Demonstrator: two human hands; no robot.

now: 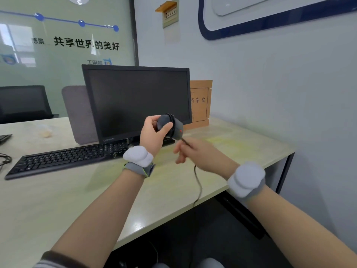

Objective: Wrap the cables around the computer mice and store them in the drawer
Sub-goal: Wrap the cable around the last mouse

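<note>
My left hand [152,133] grips a dark grey computer mouse [172,125] in the air in front of the monitor, thumb across its top. Several turns of black cable lie around the mouse's middle. A red mark shows on its side. The free cable [198,182] runs from the mouse down through my right hand [195,153], then hangs over the desk's front edge. My right hand pinches the cable just below and right of the mouse; it is blurred. No drawer is in view.
A black monitor [138,102] and black keyboard [67,158] stand on the pale desk [241,144]. A brown file box [201,104] leans by the wall at the back right. Another cable [4,159] lies at the left edge.
</note>
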